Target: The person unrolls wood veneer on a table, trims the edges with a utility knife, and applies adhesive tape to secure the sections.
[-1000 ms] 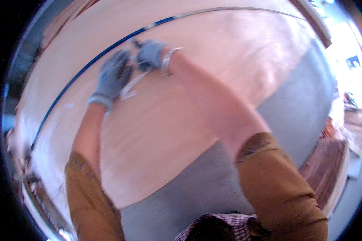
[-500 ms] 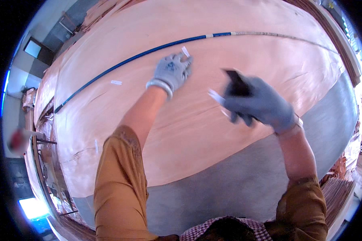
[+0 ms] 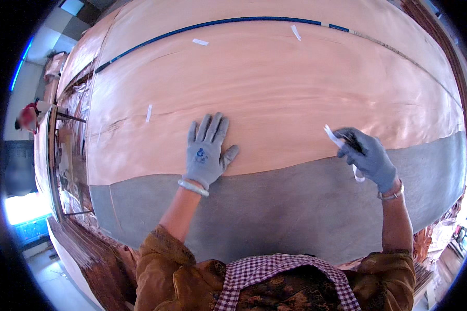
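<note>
A broad pinkish-tan sheet (image 3: pixel 264 109), which looks like wood veneer, lies over a grey sheet (image 3: pixel 275 212) whose near part shows. My left hand (image 3: pixel 206 155), in a grey glove, rests flat near the tan sheet's near edge, fingers stretched out. My gloved right hand (image 3: pixel 373 163) is closed around a white tape strip (image 3: pixel 331 135); a loop of it hangs below the fingers. Something dark (image 3: pixel 352 140) also sits in that hand, mostly hidden. Short pieces of white tape (image 3: pixel 200 42) are scattered on the tan sheet, one of them close to the pole.
Across the far part of the sheet lies a long blue pole (image 3: pixel 218 22) with a pale right end. Stacked brown sheets (image 3: pixel 83 254) stand at the lower left, and more brown layers (image 3: pixel 459 78) edge the right side. A person in red (image 3: pixel 28 118) is at the far left.
Both hands have come back toward me. My left hand has left a tape piece by the pole and now lies flat near the edge. My right hand still grips its tape strip.
</note>
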The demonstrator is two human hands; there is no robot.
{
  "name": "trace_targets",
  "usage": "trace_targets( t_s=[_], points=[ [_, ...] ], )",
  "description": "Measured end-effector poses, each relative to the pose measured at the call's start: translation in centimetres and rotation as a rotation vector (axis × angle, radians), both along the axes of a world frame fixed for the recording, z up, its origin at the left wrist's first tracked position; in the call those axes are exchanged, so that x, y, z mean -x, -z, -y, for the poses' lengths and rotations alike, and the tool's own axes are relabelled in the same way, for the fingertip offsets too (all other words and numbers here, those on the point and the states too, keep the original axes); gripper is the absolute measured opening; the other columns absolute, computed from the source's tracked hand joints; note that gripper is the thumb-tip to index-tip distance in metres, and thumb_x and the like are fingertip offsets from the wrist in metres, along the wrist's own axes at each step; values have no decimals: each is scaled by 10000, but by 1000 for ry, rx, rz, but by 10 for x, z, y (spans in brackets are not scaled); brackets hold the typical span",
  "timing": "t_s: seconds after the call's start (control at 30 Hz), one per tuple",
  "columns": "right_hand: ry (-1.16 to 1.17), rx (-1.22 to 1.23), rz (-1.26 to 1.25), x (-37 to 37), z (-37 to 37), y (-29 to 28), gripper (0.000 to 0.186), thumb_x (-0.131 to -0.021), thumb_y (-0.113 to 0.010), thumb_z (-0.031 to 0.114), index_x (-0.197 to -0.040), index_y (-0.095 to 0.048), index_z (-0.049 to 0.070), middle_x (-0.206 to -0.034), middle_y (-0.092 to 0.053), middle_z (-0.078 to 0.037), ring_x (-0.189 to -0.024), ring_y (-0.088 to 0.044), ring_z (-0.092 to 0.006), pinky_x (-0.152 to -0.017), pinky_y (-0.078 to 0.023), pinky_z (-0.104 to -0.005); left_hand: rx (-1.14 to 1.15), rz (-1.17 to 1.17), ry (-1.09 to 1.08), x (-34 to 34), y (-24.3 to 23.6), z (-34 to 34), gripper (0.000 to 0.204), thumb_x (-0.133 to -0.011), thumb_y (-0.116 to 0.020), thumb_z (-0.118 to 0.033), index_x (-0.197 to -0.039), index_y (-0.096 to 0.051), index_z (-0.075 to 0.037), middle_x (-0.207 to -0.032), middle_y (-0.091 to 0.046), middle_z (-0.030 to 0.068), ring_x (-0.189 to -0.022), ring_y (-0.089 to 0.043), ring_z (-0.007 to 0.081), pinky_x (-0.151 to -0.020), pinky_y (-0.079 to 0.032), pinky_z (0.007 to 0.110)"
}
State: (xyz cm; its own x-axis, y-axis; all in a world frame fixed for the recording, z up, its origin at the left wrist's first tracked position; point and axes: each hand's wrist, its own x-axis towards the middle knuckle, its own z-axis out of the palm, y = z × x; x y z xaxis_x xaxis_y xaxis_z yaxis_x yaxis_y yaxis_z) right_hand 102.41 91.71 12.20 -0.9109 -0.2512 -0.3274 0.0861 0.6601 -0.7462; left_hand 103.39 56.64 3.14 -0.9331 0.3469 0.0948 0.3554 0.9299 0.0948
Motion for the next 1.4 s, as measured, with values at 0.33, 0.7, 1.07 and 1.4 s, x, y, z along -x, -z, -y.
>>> trace_targets(
  t_s=[0.33, 0.7, 1.07, 1.4],
  points=[
    [-57, 388, 150, 67, 138, 33, 260, -874, -554, 164, -1086, -568, 14, -724, -627, -55, -492, -506, -88, -442, -418, -229, -108, 5, -9, -12, 11, 11, 651, -866, -508, -433, -1365, -374, -37, -1424, -347, 161, -1337, -285, 341, -1100, -159, 501],
    [-45, 431, 291, 100, 207, 71, 215, -859, -571, 130, -1034, -550, 6, -744, -629, -77, -485, -477, -86, -428, -396, -208, -188, -46, 5, -7, 16, 15, 567, -876, -509, -369, -1323, -429, -30, -1381, -407, 161, -1315, -331, 318, -1098, -184, 479],
    [-28, 192, 256, 99, 201, 79, 185, -781, -610, 81, -854, -563, -83, -632, -613, -104, -544, -616, -173, -466, -484, -290, -171, -100, 158, 47, 25, 37, 434, -889, -505, -245, -1293, -486, -88, -1349, -450, 141, -1269, -403, 270, -1077, -269, 423],
    [-218, -20, -22, 25, 176, 65, 210, -834, -516, 191, -874, -640, 27, -736, -658, -177, -672, -665, -291, -605, -526, -368, -154, -25, 251, 55, 19, 33, 450, -819, -599, -266, -1250, -529, -159, -1311, -457, 155, -1230, -416, 339, -1043, -297, 460]
  ],
)
